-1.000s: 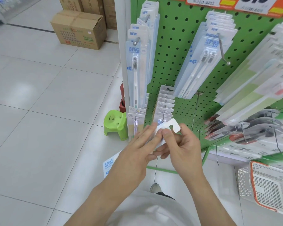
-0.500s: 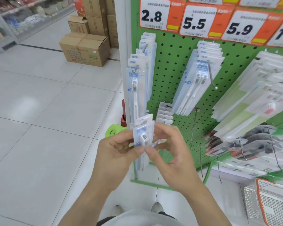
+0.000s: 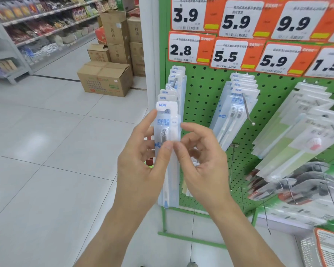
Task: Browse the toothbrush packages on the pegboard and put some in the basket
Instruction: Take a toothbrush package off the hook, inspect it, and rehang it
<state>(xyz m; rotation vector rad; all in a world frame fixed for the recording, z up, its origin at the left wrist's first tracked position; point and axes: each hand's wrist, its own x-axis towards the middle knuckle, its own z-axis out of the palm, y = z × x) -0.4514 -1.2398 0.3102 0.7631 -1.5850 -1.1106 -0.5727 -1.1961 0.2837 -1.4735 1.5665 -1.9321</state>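
A clear toothbrush package (image 3: 167,128) with a white "NEW" hang tab stands upright in front of the green pegboard (image 3: 202,97). My left hand (image 3: 141,158) grips its left side, thumb on the front. My right hand (image 3: 202,160) pinches its right side, thumb beside the left thumb. Behind it, more of the same packages (image 3: 175,87) hang on the leftmost hook. Twin-brush packages (image 3: 237,105) hang on the hook to the right. A corner of the white and orange basket (image 3: 328,249) shows at the bottom right.
Orange price tags (image 3: 237,53) line the top of the board. Green and dark packs (image 3: 301,151) hang at the right, with bare hooks (image 3: 266,220) below. Cardboard boxes (image 3: 106,78) stand on the tiled floor to the left, near a stocked shelf (image 3: 37,26).
Both hands have raised the package from low by the floor to upright at the height of the upper hooks. The view has tilted up, bringing the price tags into sight.
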